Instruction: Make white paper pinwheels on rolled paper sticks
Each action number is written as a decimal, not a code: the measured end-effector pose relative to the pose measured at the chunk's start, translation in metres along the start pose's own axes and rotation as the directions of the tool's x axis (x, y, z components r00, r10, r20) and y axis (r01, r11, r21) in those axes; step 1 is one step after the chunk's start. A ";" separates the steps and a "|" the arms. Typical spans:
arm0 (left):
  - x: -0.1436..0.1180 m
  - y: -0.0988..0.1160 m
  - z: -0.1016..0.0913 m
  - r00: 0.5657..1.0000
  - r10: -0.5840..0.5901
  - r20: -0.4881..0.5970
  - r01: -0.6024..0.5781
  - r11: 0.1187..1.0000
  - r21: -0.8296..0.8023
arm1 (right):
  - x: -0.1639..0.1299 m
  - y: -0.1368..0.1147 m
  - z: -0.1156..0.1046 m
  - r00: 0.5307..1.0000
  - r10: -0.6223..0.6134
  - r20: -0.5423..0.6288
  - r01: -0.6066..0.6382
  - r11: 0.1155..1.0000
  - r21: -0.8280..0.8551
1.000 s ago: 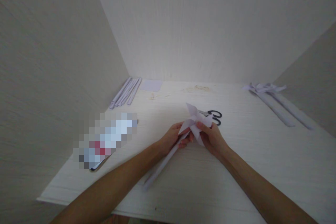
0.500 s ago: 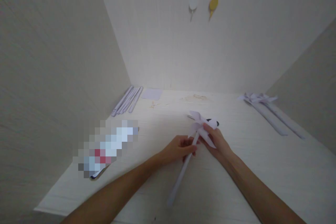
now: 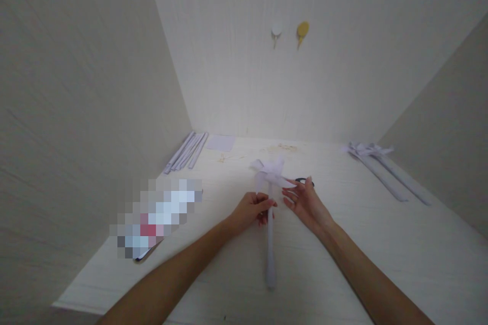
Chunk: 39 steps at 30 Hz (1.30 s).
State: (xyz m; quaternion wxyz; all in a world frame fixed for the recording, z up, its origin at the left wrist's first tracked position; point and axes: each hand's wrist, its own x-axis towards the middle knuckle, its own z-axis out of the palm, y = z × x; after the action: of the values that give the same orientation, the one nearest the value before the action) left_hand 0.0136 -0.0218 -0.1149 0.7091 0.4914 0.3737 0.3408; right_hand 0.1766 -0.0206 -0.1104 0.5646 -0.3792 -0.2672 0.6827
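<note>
My left hand [image 3: 255,209] is closed round the rolled-paper stick of a white paper pinwheel [image 3: 271,168], thumb and fingers just under its folded blades. The stick points down towards me. Just right of the blades, my right hand [image 3: 303,200] has its fingers spread and holds nothing; its fingertips are by one blade's tip, and I cannot tell whether they touch it. A black loop-shaped handle [image 3: 309,183], perhaps of scissors, lies partly hidden behind the right hand.
Several rolled paper sticks [image 3: 186,152] and a square paper sheet [image 3: 221,142] lie at the back left. Two pinwheels [image 3: 377,165] rest at the right. A blurred-out flat object [image 3: 163,218] is on the left. White and yellow hooks [image 3: 302,30] are on the back wall.
The pinwheel has swung to the left, and its stick now points more straight at me. My right hand has let go of the blades and spread its fingers.
</note>
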 end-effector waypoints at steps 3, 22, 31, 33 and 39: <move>0.003 0.002 -0.003 0.995 0.046 -0.089 -0.048 0.999 -0.022 | -0.002 0.004 0.003 0.996 -0.090 -0.005 0.087 0.976 -0.197; 0.007 0.004 -0.009 0.940 0.179 -0.291 -0.183 0.983 0.013 | -0.027 0.021 0.026 0.940 0.223 0.259 0.081 0.591 -0.803; 0.005 0.004 -0.008 0.947 0.208 -0.245 -0.220 0.975 -0.023 | -0.026 0.024 0.022 0.941 0.229 0.249 0.048 0.639 -0.768; 0.004 0.004 -0.008 0.948 0.214 -0.235 -0.226 0.974 -0.025 | -0.025 0.025 0.020 0.939 0.225 0.259 0.055 0.648 -0.760; 0.003 0.008 -0.007 0.948 0.197 -0.249 -0.217 0.974 -0.057 | -0.026 0.027 0.023 0.931 0.215 0.293 0.074 0.676 -0.733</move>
State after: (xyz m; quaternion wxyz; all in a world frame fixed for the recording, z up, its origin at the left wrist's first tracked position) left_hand 0.0077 -0.0137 -0.1094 0.6385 0.4525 0.3889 0.4861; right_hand 0.1441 -0.0509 -0.1131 0.2798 -0.4534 -0.6003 0.5965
